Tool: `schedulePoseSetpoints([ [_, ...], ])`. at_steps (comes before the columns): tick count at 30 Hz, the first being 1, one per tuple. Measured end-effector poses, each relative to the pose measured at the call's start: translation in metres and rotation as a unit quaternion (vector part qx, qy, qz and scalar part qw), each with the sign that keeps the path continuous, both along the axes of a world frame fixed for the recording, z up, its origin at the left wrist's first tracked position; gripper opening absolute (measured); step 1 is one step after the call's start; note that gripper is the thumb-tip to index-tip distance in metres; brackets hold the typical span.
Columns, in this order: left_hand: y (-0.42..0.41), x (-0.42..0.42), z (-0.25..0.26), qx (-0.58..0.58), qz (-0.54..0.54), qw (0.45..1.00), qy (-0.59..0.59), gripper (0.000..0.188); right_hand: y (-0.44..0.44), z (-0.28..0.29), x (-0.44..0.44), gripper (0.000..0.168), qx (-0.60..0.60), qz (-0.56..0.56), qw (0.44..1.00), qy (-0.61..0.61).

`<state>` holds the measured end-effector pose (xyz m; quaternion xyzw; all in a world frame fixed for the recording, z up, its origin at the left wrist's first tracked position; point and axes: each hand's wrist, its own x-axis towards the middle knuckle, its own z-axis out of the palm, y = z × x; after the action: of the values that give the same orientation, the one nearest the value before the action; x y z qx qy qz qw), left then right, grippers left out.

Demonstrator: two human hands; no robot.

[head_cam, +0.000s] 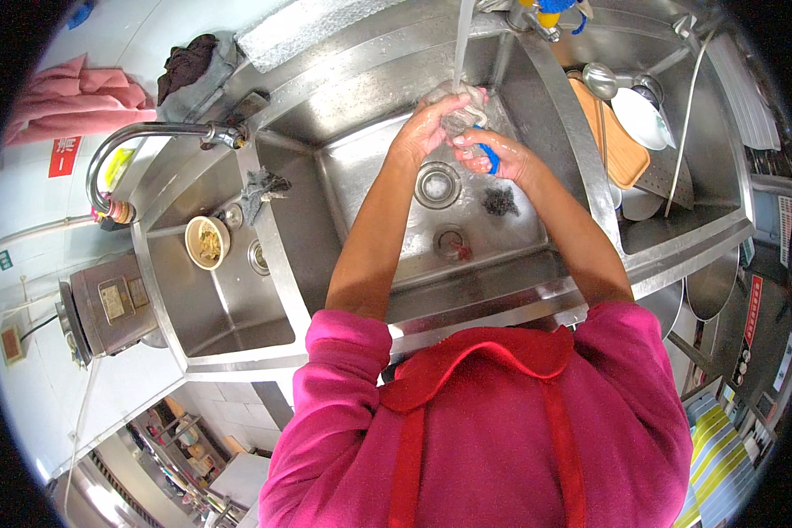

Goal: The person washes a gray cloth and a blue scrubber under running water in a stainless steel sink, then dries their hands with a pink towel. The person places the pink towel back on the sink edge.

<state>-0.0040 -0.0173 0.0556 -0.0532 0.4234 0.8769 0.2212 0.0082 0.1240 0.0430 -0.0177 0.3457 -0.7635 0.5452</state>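
Note:
A stream of water (462, 46) falls onto a wet, greyish translucent item (461, 113), perhaps a cloth or bag, at the back of the middle steel sink (369, 191). My left hand (429, 125) grips its left side. My right hand (495, 153) is closed around a blue-handled object (490, 158) against the item's lower edge; the rest of that object is hidden. Below my hands lie the sink drain (437, 185), a dark scouring pad (500, 200) and a small round strainer with reddish scraps (451, 243).
The left basin holds a cream bowl (207, 243) with food scraps; a grey rag (263, 191) hangs over the divider beside a curved faucet (152, 129). In the right basin are a wooden tray (610, 135), a ladle (600, 81) and a white dish (639, 119).

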Motion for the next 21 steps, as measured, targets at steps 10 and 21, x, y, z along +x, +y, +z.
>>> schedulePoseSetpoints([
  [10, 0.01, -0.014, -0.016, -0.241, 0.382, 0.891, -0.052, 0.042, -0.046, 0.019, -0.004, 0.035, 0.572, -0.077, 0.537, 0.616],
  [21, -0.016, 0.005, 0.005, -0.036, 0.035, 0.995, -0.083, 0.052, -0.02, 0.001, -0.013, 0.017, -0.111, -0.015, 0.982, -0.152],
])
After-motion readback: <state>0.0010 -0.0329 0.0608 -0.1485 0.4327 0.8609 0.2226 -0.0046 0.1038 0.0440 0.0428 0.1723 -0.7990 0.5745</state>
